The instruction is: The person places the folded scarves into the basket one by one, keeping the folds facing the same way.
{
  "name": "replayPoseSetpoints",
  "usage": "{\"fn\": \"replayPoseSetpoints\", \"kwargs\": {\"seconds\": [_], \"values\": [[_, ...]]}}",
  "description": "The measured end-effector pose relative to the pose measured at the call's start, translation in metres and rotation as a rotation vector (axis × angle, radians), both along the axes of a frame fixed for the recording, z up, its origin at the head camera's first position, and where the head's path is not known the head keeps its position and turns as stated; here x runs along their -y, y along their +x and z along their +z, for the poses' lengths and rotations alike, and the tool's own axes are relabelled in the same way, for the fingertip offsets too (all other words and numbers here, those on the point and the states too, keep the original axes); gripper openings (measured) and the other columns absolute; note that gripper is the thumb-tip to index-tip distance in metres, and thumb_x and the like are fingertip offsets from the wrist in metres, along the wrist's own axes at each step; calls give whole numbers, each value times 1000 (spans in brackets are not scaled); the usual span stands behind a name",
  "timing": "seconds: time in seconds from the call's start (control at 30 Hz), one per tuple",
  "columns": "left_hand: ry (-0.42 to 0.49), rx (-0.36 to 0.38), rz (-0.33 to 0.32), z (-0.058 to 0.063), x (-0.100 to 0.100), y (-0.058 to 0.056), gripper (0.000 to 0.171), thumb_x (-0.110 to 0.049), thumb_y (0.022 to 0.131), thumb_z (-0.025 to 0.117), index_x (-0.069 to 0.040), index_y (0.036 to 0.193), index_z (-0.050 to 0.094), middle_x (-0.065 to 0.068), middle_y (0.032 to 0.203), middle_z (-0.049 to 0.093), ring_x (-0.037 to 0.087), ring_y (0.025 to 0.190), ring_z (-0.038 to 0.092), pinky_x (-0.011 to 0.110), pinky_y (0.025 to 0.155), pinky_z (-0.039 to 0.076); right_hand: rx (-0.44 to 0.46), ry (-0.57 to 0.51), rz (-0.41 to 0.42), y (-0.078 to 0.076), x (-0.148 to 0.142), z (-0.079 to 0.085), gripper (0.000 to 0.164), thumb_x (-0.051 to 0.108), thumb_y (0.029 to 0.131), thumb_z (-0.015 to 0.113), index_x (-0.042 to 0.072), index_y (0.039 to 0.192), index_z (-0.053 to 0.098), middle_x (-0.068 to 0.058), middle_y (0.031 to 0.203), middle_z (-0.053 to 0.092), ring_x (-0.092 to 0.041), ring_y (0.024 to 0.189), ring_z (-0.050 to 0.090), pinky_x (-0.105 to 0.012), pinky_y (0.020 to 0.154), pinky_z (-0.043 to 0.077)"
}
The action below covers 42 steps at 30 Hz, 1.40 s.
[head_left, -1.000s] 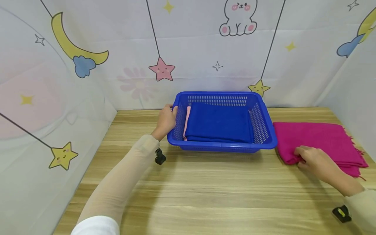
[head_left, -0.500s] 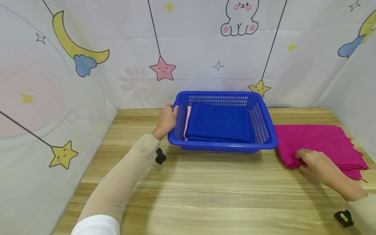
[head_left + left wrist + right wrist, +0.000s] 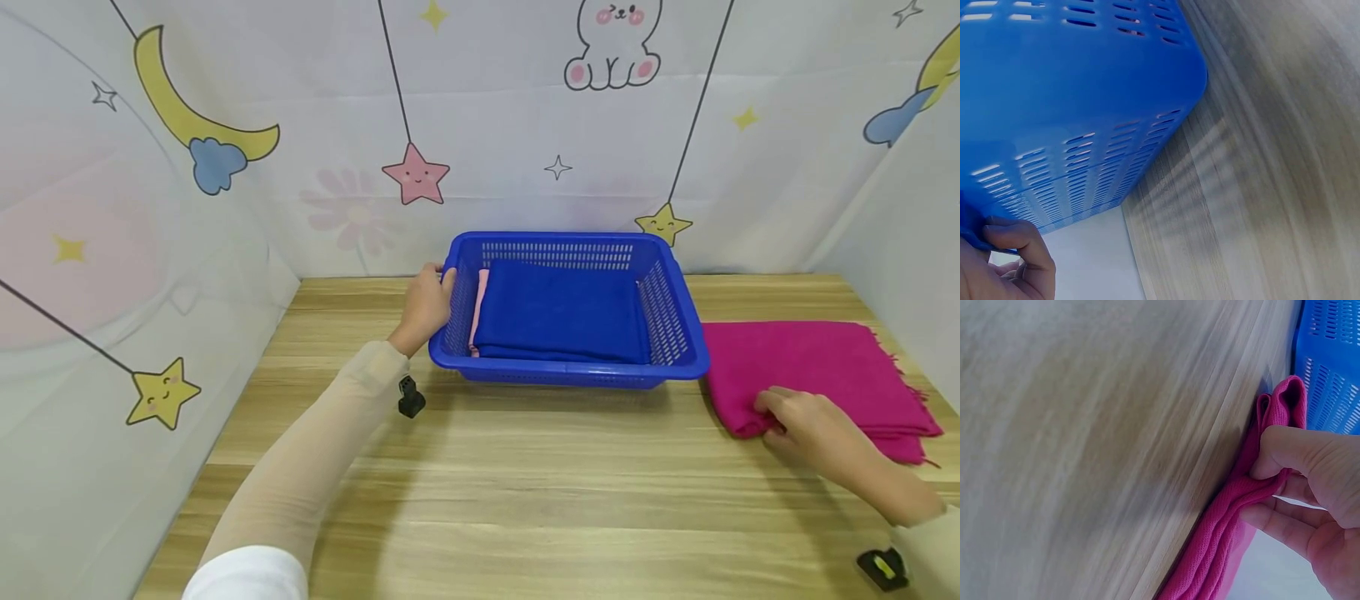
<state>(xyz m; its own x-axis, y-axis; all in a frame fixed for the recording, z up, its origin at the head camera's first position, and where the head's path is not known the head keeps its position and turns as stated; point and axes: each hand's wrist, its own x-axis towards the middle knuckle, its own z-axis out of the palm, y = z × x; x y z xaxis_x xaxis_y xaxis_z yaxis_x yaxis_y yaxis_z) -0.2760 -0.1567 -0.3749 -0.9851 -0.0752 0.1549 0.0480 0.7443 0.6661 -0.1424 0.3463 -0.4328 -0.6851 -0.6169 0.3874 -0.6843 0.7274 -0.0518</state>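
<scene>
A blue plastic basket [image 3: 577, 372] with slotted walls stands at the back of the table. My left hand [image 3: 425, 310] grips its left rim, the thumb over the edge in the left wrist view. Inside lies a folded blue cloth [image 3: 562, 312], with a strip of pink cloth [image 3: 478, 310] showing at its left. To the right of the basket, a folded magenta fringed scarf [image 3: 810, 358] lies on the table. My right hand [image 3: 813, 429] pinches its near edge; in the right wrist view, thumb and fingers [image 3: 1275, 447] squeeze the folded layers.
The wooden table [image 3: 555, 492] reaches back to a patterned curtain [image 3: 495, 108], which also hangs along both sides. Close behind the basket is the back curtain. A small black device [image 3: 410, 397] is by the left wrist, another black device [image 3: 882, 569] by the right.
My right hand has drawn the magenta scarf slightly towards me along the table. The left hand and the basket have stayed in place.
</scene>
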Motion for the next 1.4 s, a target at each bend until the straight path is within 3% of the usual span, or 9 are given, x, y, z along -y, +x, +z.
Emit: {"fn": "replayPoseSetpoints", "kwargs": {"seconds": [0.23, 0.5, 1.4], "values": [[4, -5, 1, -1, 0, -1, 45, -27, 110, 40, 11, 132, 50, 25, 103, 66, 34, 83, 66, 43, 71, 55, 17, 9, -13, 3, 0, 1, 38, -9, 50, 75, 8, 79, 59, 7, 76, 55, -7, 62, 51, -30, 49, 45], [0, 3, 4, -2, 1, -2, 46, -28, 110, 40, 10, 133, 50, 25, 104, 66, 34, 84, 66, 44, 72, 56, 11, -7, -3, 7, 1, 0, 35, -8, 52, 71, 8, 80, 59, 7, 77, 55, -4, 63, 48, -28, 49, 44], [3, 8, -9, -1, 0, 0, 47, -28, 110, 37, 9, 136, 48, 25, 101, 66, 33, 79, 66, 42, 67, 56, 69, 24, -54, 24, 5, 2, 37, -9, 54, 81, 6, 82, 62, 7, 76, 56, -2, 63, 47, -27, 49, 44]]}}
